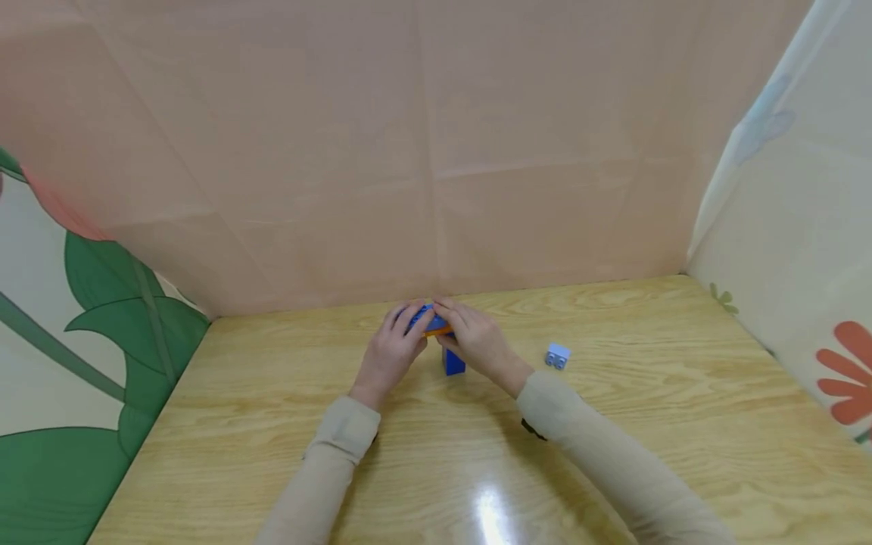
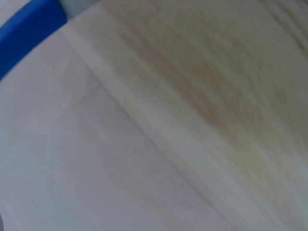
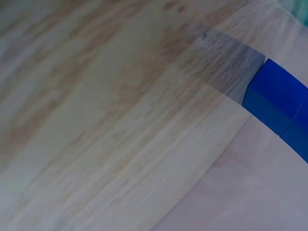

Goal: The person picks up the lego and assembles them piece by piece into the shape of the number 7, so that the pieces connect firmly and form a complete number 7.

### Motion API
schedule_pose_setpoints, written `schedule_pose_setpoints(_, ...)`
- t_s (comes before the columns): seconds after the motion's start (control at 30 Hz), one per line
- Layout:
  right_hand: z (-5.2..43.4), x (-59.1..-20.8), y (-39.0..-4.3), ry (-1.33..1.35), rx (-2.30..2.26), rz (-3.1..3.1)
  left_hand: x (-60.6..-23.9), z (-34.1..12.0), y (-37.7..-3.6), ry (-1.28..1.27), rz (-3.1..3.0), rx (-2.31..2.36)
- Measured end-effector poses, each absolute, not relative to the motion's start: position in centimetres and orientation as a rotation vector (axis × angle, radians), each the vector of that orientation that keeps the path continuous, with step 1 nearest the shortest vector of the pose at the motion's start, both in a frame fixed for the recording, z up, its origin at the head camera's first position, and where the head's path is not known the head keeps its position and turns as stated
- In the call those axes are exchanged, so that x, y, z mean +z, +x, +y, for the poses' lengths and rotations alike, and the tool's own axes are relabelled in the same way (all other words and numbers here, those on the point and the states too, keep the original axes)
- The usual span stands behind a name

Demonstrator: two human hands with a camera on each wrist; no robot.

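Observation:
In the head view both hands meet at the far middle of the table. My left hand (image 1: 395, 348) grips a blue studded building brick (image 1: 428, 318) from the left, fingers curled over it. From the other side my right hand (image 1: 477, 341) grips the same piece, which shows an orange layer (image 1: 439, 331) along its underside. Below them a dark blue brick column (image 1: 453, 362) stands upright on the table; the hands hide its top. The column (image 3: 274, 96) also shows at the right edge of the right wrist view. A blue piece (image 2: 33, 31) fills the left wrist view's upper left corner.
A light blue brick (image 1: 558, 356) lies on the wooden table (image 1: 668, 424) to the right of the hands. A pinkish sheet (image 1: 341, 151) hangs behind the table's back edge. Printed sheets with leaves (image 1: 146, 325) and a red flower (image 1: 848, 375) flank the sides.

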State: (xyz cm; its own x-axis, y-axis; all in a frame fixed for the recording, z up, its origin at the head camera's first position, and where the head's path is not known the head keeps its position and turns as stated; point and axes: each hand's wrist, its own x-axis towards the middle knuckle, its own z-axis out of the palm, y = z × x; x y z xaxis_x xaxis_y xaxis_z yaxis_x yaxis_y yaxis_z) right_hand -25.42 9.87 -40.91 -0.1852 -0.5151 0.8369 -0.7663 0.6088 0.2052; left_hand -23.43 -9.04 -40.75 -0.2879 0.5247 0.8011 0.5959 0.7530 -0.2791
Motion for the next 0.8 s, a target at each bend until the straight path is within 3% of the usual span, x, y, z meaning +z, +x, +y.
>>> schedule_pose_setpoints(0.8,9.5,-41.3,-25.5,0.983,0.287,-1.867,-39.7,-10.1,-23.0,-0.903,-1.980,-0.003)
